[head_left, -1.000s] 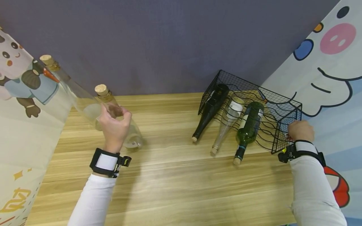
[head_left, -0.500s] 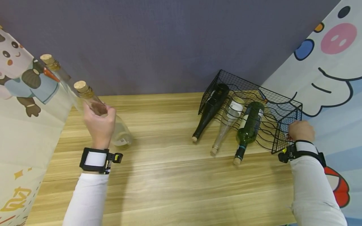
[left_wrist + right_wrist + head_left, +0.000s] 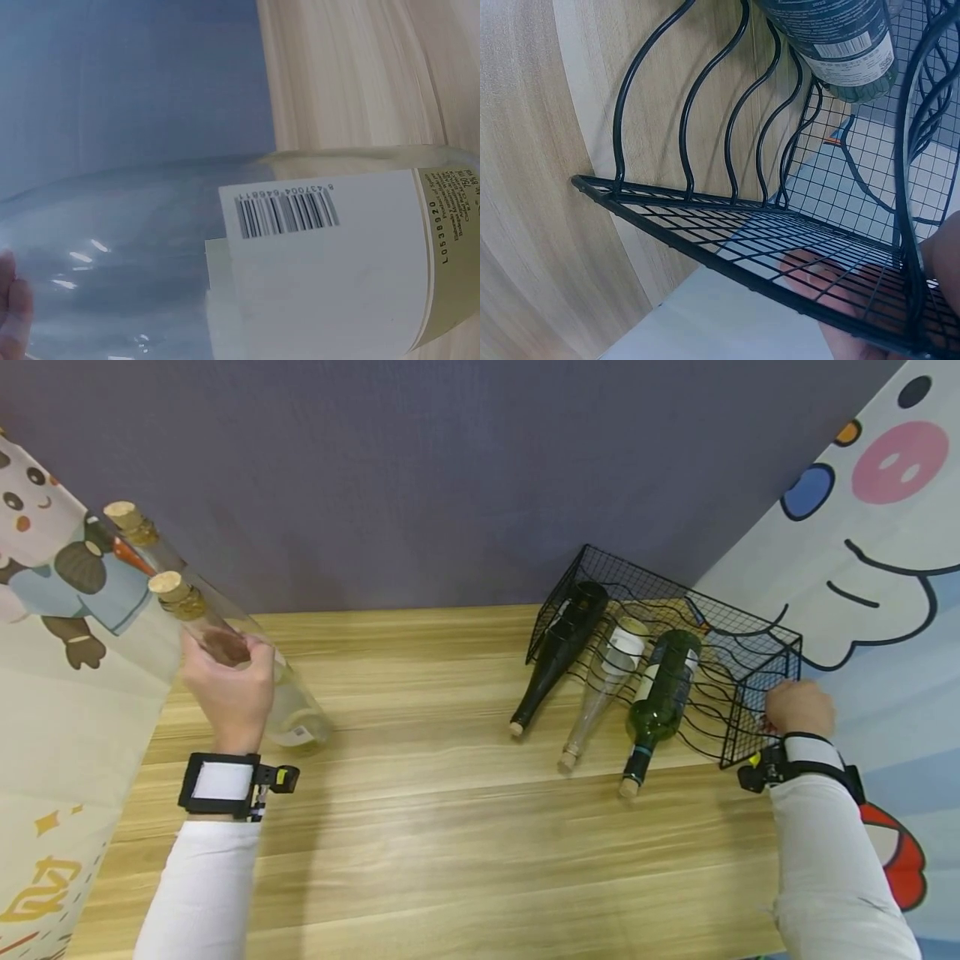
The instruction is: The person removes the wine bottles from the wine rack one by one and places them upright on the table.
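My left hand [image 3: 228, 693] grips a clear glass bottle [image 3: 292, 714] around its neck, just below the cork. In the head view the bottle leans, its base toward the right. The left wrist view shows its white barcode label [image 3: 322, 262] up close, with fingertips [image 3: 16, 307] at the left edge. Behind it stands a second corked clear bottle [image 3: 142, 531], partly covered by the first. Across the table, my right hand [image 3: 800, 707] holds the end panel of a black wire bottle rack [image 3: 765, 681], fingers [image 3: 825, 281] showing behind the mesh.
Three corked bottles lie in the rack, necks toward me: a dark one [image 3: 558, 652], a clear one [image 3: 600, 689] and a green one [image 3: 663, 693]. A grey wall [image 3: 420, 485] rises behind the wooden table [image 3: 465, 860]; cartoon-printed panels [image 3: 892, 585] flank both sides.
My left hand has carried the clear bottle leftward, so it overlaps the second clear bottle more. The right hand and the rack stay where they were.
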Demonstrator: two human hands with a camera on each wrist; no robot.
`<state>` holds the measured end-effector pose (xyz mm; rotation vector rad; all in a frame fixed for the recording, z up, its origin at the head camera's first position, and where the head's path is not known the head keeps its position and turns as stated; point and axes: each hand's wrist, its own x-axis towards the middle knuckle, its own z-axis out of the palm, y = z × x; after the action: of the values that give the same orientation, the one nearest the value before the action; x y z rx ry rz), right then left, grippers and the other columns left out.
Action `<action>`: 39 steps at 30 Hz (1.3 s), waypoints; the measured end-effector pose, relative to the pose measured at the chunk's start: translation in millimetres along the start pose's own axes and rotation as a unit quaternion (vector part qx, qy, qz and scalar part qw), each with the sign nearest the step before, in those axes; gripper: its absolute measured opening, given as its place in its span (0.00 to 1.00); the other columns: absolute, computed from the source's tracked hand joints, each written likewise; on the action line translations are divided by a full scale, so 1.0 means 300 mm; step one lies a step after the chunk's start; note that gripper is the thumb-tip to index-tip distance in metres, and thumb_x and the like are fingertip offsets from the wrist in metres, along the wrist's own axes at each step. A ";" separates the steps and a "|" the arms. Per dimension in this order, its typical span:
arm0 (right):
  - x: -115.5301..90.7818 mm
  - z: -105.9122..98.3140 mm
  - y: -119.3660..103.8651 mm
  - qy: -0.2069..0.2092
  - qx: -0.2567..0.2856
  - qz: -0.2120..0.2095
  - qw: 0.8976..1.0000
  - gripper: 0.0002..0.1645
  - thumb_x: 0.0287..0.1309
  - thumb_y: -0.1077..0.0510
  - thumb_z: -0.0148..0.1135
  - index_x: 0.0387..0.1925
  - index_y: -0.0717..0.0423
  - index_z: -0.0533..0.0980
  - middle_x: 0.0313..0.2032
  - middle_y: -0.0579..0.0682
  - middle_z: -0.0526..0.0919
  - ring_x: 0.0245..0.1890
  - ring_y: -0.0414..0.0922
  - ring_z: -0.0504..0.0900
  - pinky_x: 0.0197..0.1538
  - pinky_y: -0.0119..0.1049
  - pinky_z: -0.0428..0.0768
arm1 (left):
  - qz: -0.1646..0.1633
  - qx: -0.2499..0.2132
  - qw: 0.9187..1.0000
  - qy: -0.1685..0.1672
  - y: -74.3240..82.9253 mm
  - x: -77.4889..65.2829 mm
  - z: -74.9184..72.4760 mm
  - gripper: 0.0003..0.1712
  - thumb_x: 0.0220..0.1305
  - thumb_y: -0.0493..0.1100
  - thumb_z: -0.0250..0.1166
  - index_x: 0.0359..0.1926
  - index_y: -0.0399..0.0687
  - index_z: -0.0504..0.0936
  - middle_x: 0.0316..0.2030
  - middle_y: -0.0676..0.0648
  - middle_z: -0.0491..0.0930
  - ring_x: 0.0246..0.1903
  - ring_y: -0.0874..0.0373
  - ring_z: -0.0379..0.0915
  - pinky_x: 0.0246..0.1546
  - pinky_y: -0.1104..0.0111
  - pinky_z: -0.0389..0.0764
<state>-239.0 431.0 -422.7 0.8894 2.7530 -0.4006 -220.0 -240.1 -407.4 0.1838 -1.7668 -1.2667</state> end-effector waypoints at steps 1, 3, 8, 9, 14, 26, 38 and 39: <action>0.000 -0.001 0.000 0.000 -0.001 -0.001 1.000 0.33 0.74 0.51 0.24 0.38 0.77 0.69 0.24 0.65 0.75 0.32 0.61 0.77 0.29 0.44 0.77 | -0.001 0.001 1.000 0.001 0.001 0.003 -0.004 0.18 0.51 0.27 0.58 0.41 0.50 0.76 0.27 0.65 0.74 0.26 0.71 0.71 0.30 0.77 0.74; -0.001 -0.003 0.001 0.000 -0.002 -0.005 1.000 0.34 0.74 0.52 0.24 0.34 0.75 0.70 0.22 0.64 0.75 0.32 0.61 0.77 0.31 0.47 0.77 | -0.002 0.002 1.000 0.005 0.006 0.009 -0.010 0.20 0.51 0.28 0.57 0.44 0.49 0.76 0.27 0.65 0.74 0.26 0.71 0.70 0.30 0.77 0.73; -0.008 -0.010 0.000 0.002 -0.002 -0.008 1.000 0.35 0.73 0.52 0.23 0.29 0.72 0.72 0.20 0.63 0.75 0.34 0.63 0.78 0.33 0.50 0.78 | 0.002 0.009 1.000 0.024 0.020 0.033 -0.023 0.24 0.50 0.29 0.56 0.52 0.42 0.77 0.27 0.67 0.73 0.26 0.73 0.69 0.30 0.78 0.71; -0.009 -0.011 -0.001 0.003 -0.002 -0.007 1.000 0.35 0.73 0.52 0.23 0.28 0.72 0.72 0.20 0.63 0.76 0.34 0.63 0.78 0.33 0.49 0.78 | 0.002 0.011 0.999 0.031 0.022 0.040 -0.025 0.24 0.50 0.30 0.56 0.52 0.42 0.77 0.27 0.67 0.73 0.26 0.73 0.68 0.30 0.79 0.71; -0.015 -0.010 -0.006 0.005 -0.007 0.000 1.000 0.35 0.74 0.52 0.23 0.31 0.73 0.71 0.24 0.67 0.75 0.37 0.65 0.77 0.34 0.50 0.79 | -0.006 0.033 0.998 0.054 0.012 0.078 -0.046 0.20 0.52 0.31 0.56 0.48 0.47 0.77 0.22 0.66 0.69 0.21 0.75 0.64 0.27 0.79 0.65; -0.025 -0.018 -0.014 0.012 -0.005 -0.012 1.000 0.34 0.74 0.52 0.24 0.30 0.73 0.70 0.26 0.69 0.75 0.40 0.67 0.76 0.41 0.56 0.78 | -0.020 0.097 0.991 0.088 -0.067 0.157 -0.115 0.14 0.56 0.35 0.57 0.44 0.54 0.73 0.20 0.68 0.63 0.21 0.78 0.61 0.28 0.80 0.61; -0.002 -0.005 -0.001 0.013 -0.010 -0.006 1.000 0.36 0.74 0.52 0.23 0.29 0.74 0.72 0.21 0.65 0.76 0.35 0.64 0.78 0.35 0.50 0.79 | -0.043 0.101 0.990 0.090 -0.085 0.177 -0.126 0.11 0.59 0.38 0.57 0.43 0.54 0.72 0.21 0.66 0.64 0.21 0.77 0.62 0.29 0.79 0.63; -0.004 -0.006 -0.002 0.012 -0.009 -0.003 1.000 0.35 0.74 0.52 0.23 0.31 0.75 0.71 0.23 0.66 0.76 0.36 0.64 0.78 0.35 0.51 0.79 | -0.043 0.099 0.990 0.090 -0.083 0.177 -0.127 0.12 0.59 0.38 0.57 0.44 0.54 0.72 0.21 0.66 0.64 0.21 0.76 0.62 0.29 0.79 0.63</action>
<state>-238.8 430.4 -420.7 0.8875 2.7778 -0.3682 -230.8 -307.9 -394.7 0.4791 -1.7403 -1.0962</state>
